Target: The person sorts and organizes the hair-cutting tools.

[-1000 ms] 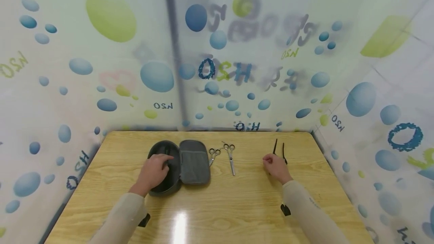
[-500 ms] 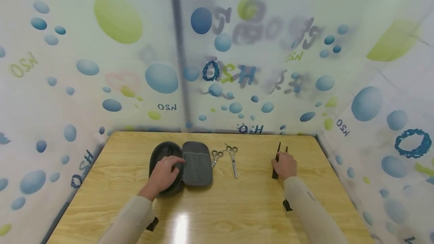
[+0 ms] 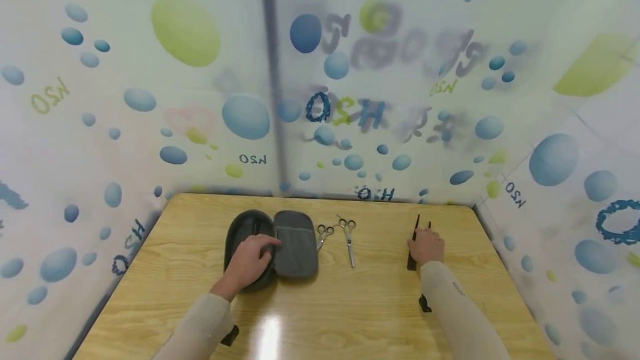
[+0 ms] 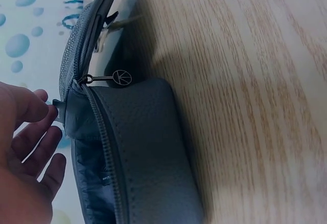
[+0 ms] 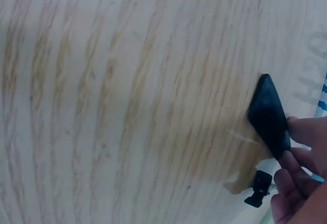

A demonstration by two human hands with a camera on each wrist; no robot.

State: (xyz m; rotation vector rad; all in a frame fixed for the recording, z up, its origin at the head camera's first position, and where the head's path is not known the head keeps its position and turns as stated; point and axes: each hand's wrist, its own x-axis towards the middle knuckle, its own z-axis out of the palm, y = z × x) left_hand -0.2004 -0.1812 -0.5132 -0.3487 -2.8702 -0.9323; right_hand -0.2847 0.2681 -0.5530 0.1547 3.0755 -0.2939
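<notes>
My left hand (image 3: 250, 260) hangs over the open half of a grey zip case (image 3: 242, 218), its index finger reaching toward the hinge side. In the left wrist view the loosely bent fingers are close to a small tab (image 4: 59, 110) on the case. My right hand (image 3: 426, 246) pinches a flat black tool (image 5: 268, 114) with a wide, wedge-shaped end and a long thin point. Its wide end lies toward me, and the fingers hide its middle. Beside it is a second slim black piece (image 5: 259, 185), mostly covered by this hand.
The case's lid (image 3: 296, 254) lies folded out to the right. Next to it are scissors (image 3: 322, 235) partly behind the lid, and another pair of scissors (image 3: 350, 243). A patterned wall (image 3: 350, 171) rises behind the wooden table (image 3: 340, 315).
The right hand has shifted back and right over the black tool, whose wide end now shows below the fingers. The left hand stays over the case. The head view has turned slightly left.
</notes>
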